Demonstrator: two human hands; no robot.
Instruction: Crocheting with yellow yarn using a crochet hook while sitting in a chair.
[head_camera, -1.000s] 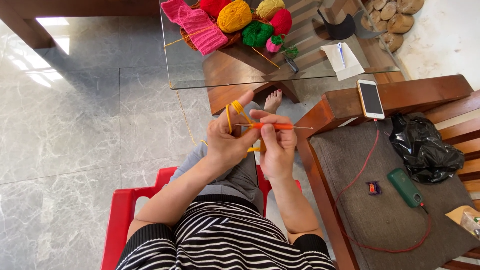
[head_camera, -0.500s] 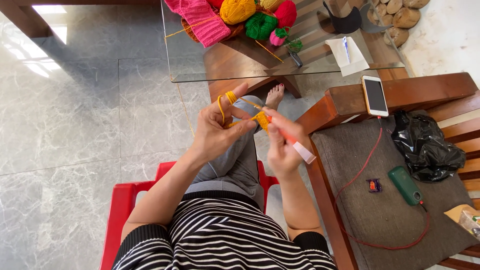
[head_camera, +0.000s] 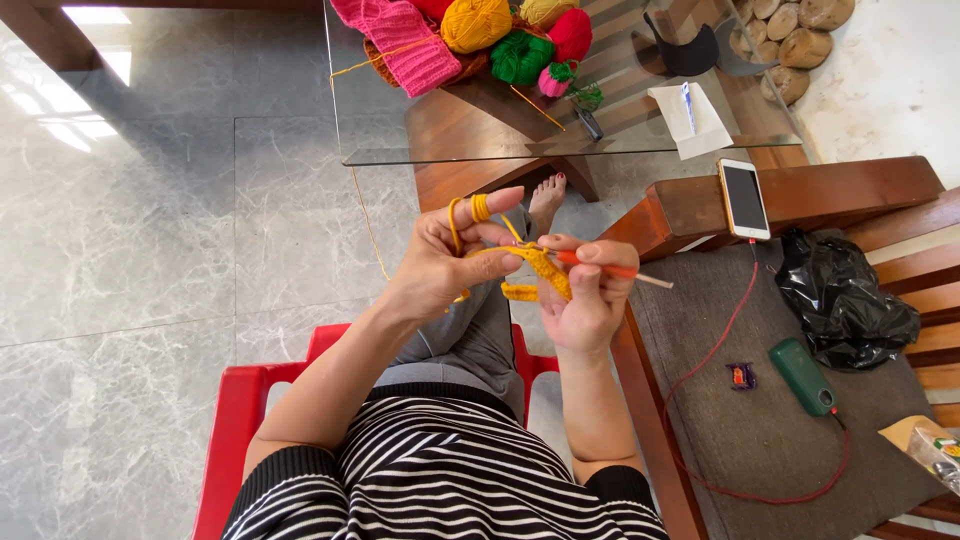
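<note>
Your right hand (head_camera: 590, 300) has swung the slim orange crochet hook with its pale handle end (head_camera: 612, 271) back up: half a second ago it slanted down toward the lower right of the frame, and now it lies nearly level at the centre, pale end pointing right, much as it did a second ago. I read that as one stitch motion finished and the hook returned to the work. That hand is closed around the hook, thumb and fingers pinching the shaft.

Your left hand (head_camera: 440, 265) sits just left of centre, clenched on the small strip of mustard-yellow crocheted yarn (head_camera: 540, 272), which hangs between both hands, touching each. The yellow yarn strand (head_camera: 465, 210) loops over your raised left fingers and trails toward the glass-topped wooden table (head_camera: 600, 150) at the top of the frame. A white smartphone (head_camera: 744, 198) lies on the wooden bench arm, upper right.
</note>
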